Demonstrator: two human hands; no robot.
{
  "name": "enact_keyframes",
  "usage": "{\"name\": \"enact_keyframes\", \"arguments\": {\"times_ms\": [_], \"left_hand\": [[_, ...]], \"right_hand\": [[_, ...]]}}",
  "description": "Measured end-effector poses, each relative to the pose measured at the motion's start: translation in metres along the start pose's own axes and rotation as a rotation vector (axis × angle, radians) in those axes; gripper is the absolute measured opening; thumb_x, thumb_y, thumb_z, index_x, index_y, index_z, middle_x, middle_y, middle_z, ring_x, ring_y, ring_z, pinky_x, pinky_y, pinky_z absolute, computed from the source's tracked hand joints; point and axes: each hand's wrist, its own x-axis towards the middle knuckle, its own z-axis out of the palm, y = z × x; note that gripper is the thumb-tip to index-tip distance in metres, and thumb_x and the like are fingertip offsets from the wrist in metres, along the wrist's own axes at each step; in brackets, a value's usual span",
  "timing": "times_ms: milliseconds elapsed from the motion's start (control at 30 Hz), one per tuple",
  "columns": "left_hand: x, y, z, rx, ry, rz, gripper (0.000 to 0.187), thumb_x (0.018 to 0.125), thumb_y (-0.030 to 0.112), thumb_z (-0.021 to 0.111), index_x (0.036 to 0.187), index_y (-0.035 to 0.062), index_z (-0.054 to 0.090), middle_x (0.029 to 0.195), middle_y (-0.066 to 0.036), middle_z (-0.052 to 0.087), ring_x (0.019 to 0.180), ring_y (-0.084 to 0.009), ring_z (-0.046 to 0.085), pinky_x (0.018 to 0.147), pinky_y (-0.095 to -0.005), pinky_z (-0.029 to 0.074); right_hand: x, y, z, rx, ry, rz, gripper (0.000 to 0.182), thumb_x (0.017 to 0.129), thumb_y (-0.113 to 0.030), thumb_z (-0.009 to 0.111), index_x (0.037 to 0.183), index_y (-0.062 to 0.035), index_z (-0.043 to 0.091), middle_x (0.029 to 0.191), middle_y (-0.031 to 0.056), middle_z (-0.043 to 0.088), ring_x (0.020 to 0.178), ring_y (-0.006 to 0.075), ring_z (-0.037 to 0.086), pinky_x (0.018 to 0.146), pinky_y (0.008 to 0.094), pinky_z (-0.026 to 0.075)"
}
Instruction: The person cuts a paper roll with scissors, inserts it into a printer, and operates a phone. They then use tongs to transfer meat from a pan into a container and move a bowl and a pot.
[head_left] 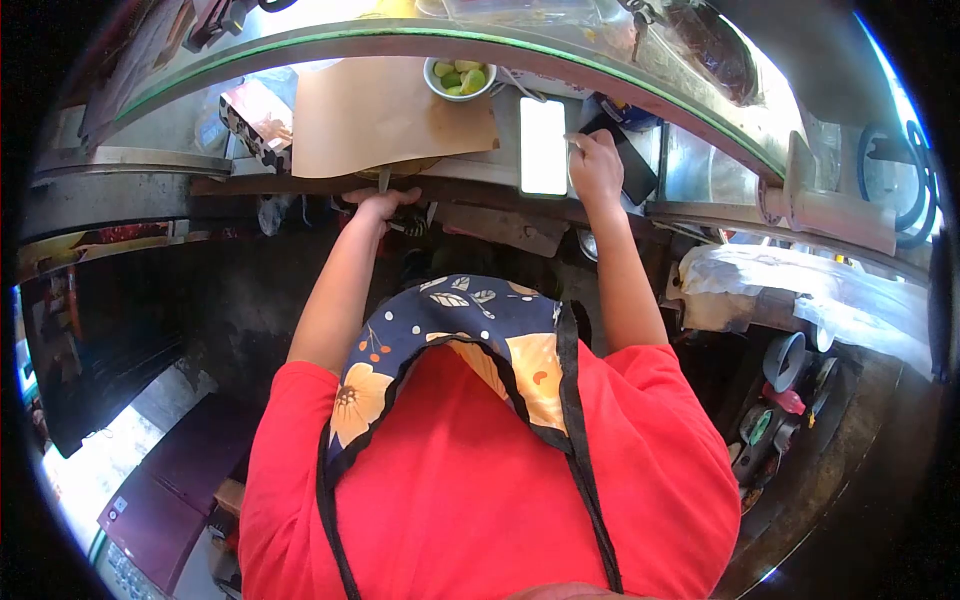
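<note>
My right hand [596, 168] holds nothing; its index finger points out at the right edge of a phone [543, 146] with a bright white screen, and the other fingers are curled. Just right of that hand lies a dark, flat phone-like slab [637, 170]. At the counter's front edge, my left hand [382, 204] is closed around a narrow metal handle [384, 179] whose far end goes under brown paper [365, 115]. The paper covers much of the counter's left part. A white bowl [437, 84] of cut green limes [462, 77] stands at the paper's far right.
A glass shelf with a green edge [400, 33] spans above the counter. On the left sits a patterned box [257, 125] with tissues. Clear plastic bags [800, 270] hang at the right, above a rack of utensils [770, 420]. A dark red cabinet [175, 490] stands lower left.
</note>
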Motion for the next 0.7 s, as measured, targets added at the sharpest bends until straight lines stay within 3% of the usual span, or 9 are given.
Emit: {"name": "enact_keyframes", "arguments": {"times_ms": [167,233,333,367,433,700], "left_hand": [[-0.042,0.022,0.007,0.051,-0.088,-0.015,0.083,0.069,0.04,0.08,0.13,-0.0042,0.044,0.131,-0.02,0.048,0.122,-0.0294,0.044,0.097,-0.038,0.038],[-0.015,0.009,0.002,-0.055,-0.052,-0.009,0.112,0.062,0.037,0.086,0.139,-0.004,0.016,0.135,-0.018,0.041,0.113,-0.0304,0.046,0.088,-0.0458,0.042],[0.003,0.001,0.002,0.025,0.108,0.007,0.121,0.06,0.038,0.087,0.141,-0.0039,0.007,0.136,-0.018,0.04,0.116,-0.0319,0.045,0.089,-0.0461,0.041],[0.005,-0.002,0.001,0.024,0.108,0.005,0.121,0.06,0.038,0.087,0.141,-0.0039,0.007,0.136,-0.018,0.04,0.116,-0.0319,0.045,0.089,-0.0461,0.041],[-0.023,0.012,0.006,0.002,0.004,-0.023,0.099,0.065,0.038,0.082,0.137,-0.0064,0.029,0.137,-0.023,0.04,0.124,-0.0338,0.04,0.099,-0.0438,0.035],[-0.018,0.011,0.009,0.007,0.119,0.003,0.099,0.066,0.037,0.082,0.136,-0.0076,0.029,0.137,-0.025,0.039,0.125,-0.0334,0.041,0.099,-0.0414,0.037]], "right_hand": [[0.002,-0.012,0.004,0.032,-0.025,-0.038,0.027,0.073,-0.009,0.053,0.092,-0.0153,0.072,0.087,0.0111,0.055,0.086,0.0297,0.058,0.076,0.0402,0.048],[0.002,-0.014,0.006,0.032,-0.031,-0.045,0.027,0.073,-0.009,0.053,0.092,-0.0151,0.072,0.087,0.0111,0.055,0.086,0.0295,0.058,0.076,0.0402,0.048],[0.002,-0.014,0.008,0.034,-0.042,-0.056,0.027,0.073,-0.009,0.054,0.092,-0.015,0.072,0.088,0.0111,0.055,0.087,0.0293,0.058,0.077,0.0404,0.047],[0.001,-0.013,0.009,0.037,-0.045,-0.058,0.027,0.073,-0.009,0.054,0.092,-0.015,0.072,0.088,0.0113,0.055,0.087,0.0293,0.057,0.077,0.0406,0.047],[0.001,-0.013,0.01,0.033,-0.056,-0.053,0.027,0.073,-0.009,0.054,0.093,-0.0151,0.072,0.089,0.0113,0.055,0.088,0.0293,0.057,0.077,0.0407,0.047],[0.002,-0.016,0.01,0.012,-0.065,-0.061,0.028,0.073,-0.01,0.054,0.094,-0.0154,0.072,0.089,0.0119,0.055,0.088,0.0296,0.057,0.077,0.0407,0.047]]}}
